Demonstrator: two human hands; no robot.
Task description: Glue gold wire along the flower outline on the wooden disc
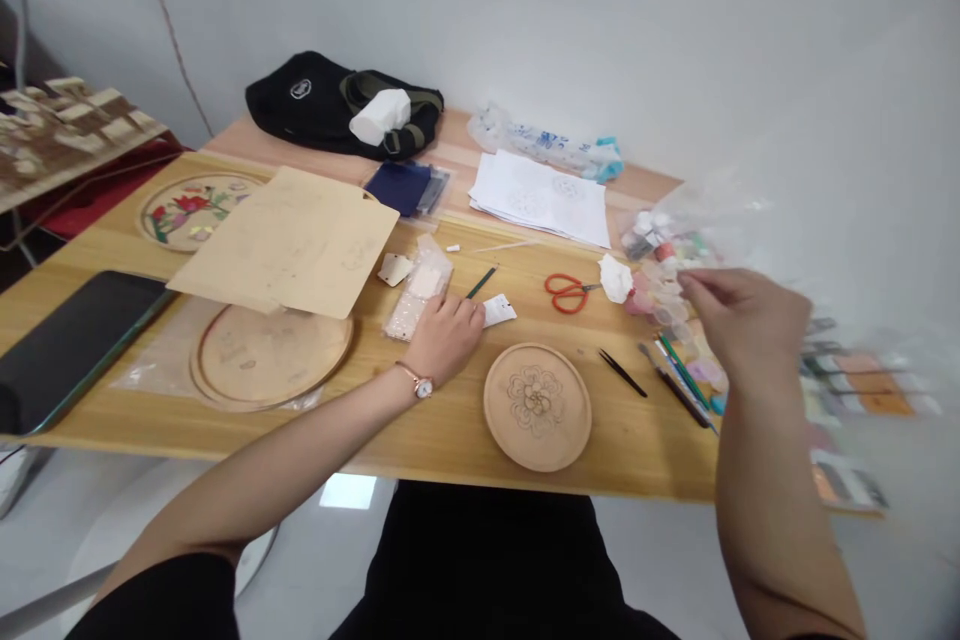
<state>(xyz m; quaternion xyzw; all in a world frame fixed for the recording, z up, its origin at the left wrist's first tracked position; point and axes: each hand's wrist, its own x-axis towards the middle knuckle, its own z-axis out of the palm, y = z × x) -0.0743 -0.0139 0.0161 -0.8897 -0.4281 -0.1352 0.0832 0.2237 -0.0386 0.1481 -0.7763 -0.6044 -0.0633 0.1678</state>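
Note:
My left hand [442, 340] rests on the wooden tabletop [645, 460], its fingers curled, with nothing visible in them. It lies beside a clear packet of pale beads [418, 288], a green-handled stick [481, 282] and a small white tag [499, 310]. My right hand [746, 320] is raised and blurred, its fingertips pinched together above a heap of small plastic pots and bags [660, 270]. A clear plastic bag [712, 210] blurs past beyond it, and I cannot tell whether my fingers hold it. Red-handled scissors [568, 292] lie left of that heap.
A round wooden plate with a carved flower [537, 407] lies between my hands. Tweezers [622, 373] and several pencils [682, 385] lie to its right. At left are a wooden hoop [270, 355], a tan board [289, 240], embroidery [191, 210] and a tablet [71, 350].

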